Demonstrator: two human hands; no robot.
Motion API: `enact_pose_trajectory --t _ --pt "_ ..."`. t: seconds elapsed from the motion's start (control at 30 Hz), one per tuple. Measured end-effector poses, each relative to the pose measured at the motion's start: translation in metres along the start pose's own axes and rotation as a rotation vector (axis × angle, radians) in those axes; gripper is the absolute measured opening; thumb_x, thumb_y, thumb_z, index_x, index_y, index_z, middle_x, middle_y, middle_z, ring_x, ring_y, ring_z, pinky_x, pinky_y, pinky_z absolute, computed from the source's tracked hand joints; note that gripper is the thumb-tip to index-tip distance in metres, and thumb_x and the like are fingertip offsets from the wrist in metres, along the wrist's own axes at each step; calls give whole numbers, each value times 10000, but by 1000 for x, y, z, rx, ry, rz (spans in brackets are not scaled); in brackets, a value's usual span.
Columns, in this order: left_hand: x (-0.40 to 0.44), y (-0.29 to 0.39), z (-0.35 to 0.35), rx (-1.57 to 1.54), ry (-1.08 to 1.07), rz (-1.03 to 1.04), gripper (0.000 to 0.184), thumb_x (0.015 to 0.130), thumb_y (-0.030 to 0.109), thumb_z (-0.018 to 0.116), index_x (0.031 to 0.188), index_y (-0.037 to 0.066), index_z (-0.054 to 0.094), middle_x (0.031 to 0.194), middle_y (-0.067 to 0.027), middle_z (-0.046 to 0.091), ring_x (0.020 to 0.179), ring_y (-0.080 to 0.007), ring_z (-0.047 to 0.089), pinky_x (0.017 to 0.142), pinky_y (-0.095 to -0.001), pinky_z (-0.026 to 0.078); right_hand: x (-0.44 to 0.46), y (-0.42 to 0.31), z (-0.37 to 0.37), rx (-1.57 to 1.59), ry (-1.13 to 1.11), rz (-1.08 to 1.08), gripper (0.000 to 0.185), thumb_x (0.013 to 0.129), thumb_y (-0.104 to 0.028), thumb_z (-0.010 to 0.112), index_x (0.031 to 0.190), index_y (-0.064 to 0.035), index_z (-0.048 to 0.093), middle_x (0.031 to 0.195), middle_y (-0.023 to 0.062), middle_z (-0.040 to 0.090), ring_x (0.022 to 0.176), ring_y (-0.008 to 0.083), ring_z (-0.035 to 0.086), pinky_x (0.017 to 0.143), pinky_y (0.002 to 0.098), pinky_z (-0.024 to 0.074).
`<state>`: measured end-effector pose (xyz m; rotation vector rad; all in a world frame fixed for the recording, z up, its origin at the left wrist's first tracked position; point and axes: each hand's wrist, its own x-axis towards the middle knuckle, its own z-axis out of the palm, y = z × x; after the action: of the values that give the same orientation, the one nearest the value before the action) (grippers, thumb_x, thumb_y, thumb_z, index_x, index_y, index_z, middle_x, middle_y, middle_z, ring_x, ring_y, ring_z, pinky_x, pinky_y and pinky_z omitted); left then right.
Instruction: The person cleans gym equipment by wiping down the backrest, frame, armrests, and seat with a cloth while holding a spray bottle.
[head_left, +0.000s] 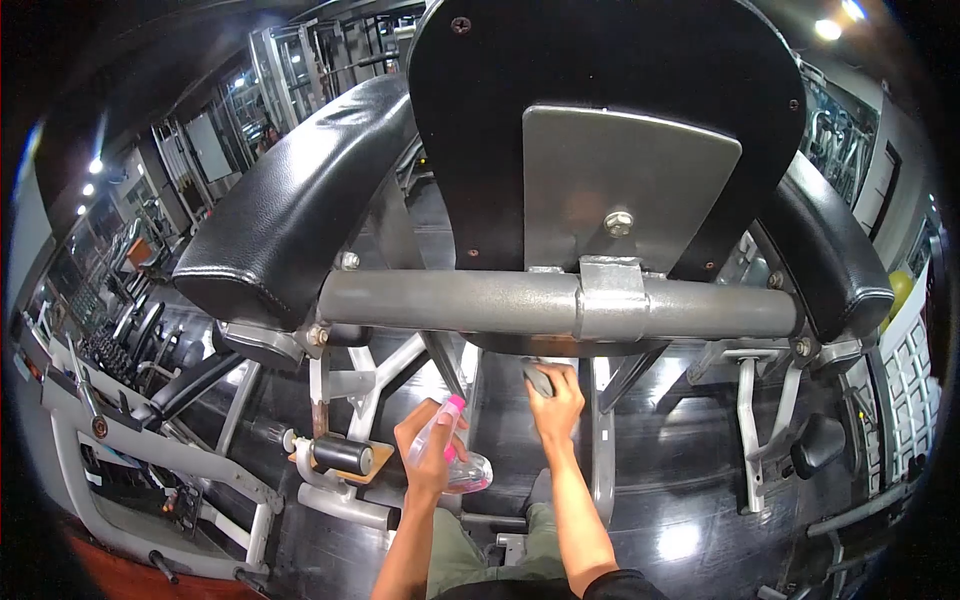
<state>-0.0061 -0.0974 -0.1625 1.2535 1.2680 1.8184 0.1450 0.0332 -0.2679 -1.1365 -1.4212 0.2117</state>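
Spray bottle (470, 476): clear body, pink head, located at the lower centre of the frame. It lies within the left hand (428, 448), whose fingers are wrapped about its upper part; the body extends out of the grasp toward the right of the frame, tilted. Grey cloth (538, 380): located at the centre of the frame, right of and above the bottle. It is gripped by the right hand (557, 408), bunched on the fingers' left side. The two hands are apart; bottle and cloth are not touching.

Directly above the cloth, the lower edge of a black backrest (470, 140) shows beneath a grey crossbar (450, 302); contact between cloth and machine cannot be determined. The crossbar spans the middle of the frame. A metal plate (630, 165) with a bolt (619, 223) is fixed to the backrest, upper centre. Black pads flank it: one at upper left (290, 200), one at right (825, 245).

Below the left pad stands a black roller (342, 456). Green trousers (470, 560) appear at bottom centre, over a dark, reflective floor (680, 480). A yellow ball (901, 290) is partly visible at the right edge; ceiling lights (828, 30) show at upper right.
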Motion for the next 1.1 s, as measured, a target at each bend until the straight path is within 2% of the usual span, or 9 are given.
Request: enact_pose_trajectory --t 0.2,0.27,0.3,0.53,0.7,0.87,0.97,1.07,1.1 --pt "0 -1 4 59 -71 1 417 950 296 555 765 -67 647 696 -92 601 436 -150 568 446 -271 365 0 -21 -33 243 -48 46 236 753 -38 767 979 -46 701 988 108 693 920 248 682 830 339 521" --pt "0 2 10 34 -74 -1 421 953 300 554 759 -63 645 697 -91 598 438 -149 570 445 -266 359 -2 -42 -44 394 -3 347 177 808 -59 748 968 -17 686 967 92 692 915 180 661 829 315 505" --pt "-2 4 13 12 -73 -6 426 957 304 552 753 -59 644 698 -90 596 440 -148 572 444 -261 353 -3 -44 -49 407 18 328 175 859 -89 716 999 1 664 980 75 676 931 142 617 847 296 481" --pt "-5 12 25 1 -155 9 432 961 314 558 751 -53 645 697 -86 592 436 -139 568 444 -257 349 -6 -62 -81 707 -45 556 198 930 -126 589 1103 -32 610 1002 45 618 960 140 553 906 276 421" --pt "-3 10 29 -26 -233 98 382 955 263 563 762 -56 646 707 -86 585 452 -133 565 444 -259 366 -6 -63 -97 1111 -140 750 529 734 14 539 1260 -32 505 1107 76 579 1033 178 559 935 299 427" --pt "6 15 26 -42 -303 96 278 936 157 564 794 -70 637 757 -98 592 471 -135 565 454 -259 425 -2 -71 -94 957 -247 687 491 775 -77 517 1264 -35 498 1111 96 574 1032 192 562 933 312 444" --pt "15 6 18 -93 -337 113 221 915 107 581 802 -74 639 747 -100 584 484 -133 560 448 -257 420 7 -78 -85 934 -362 640 392 839 -79 576 1218 -14 497 1005 76 618 905 167 610 835 286 494" --pt "18 2 11 -65 -314 22 364 926 258 533 767 -55 632 686 -101 613 491 -144 549 540 -286 421 6 -73 -67 1048 -437 681 309 907 -57 635 1195 -25 526 1047 77 647 975 134 615 882 289 476" --pt "22 -1 6 -60 -343 87 302 889 208 568 775 -66 624 716 -105 589 490 -149 535 507 -269 424 2 -74 -63 1043 -434 652 262 938 -90 633 1172 -33 530 1046 65 633 978 120 599 891 289 469"
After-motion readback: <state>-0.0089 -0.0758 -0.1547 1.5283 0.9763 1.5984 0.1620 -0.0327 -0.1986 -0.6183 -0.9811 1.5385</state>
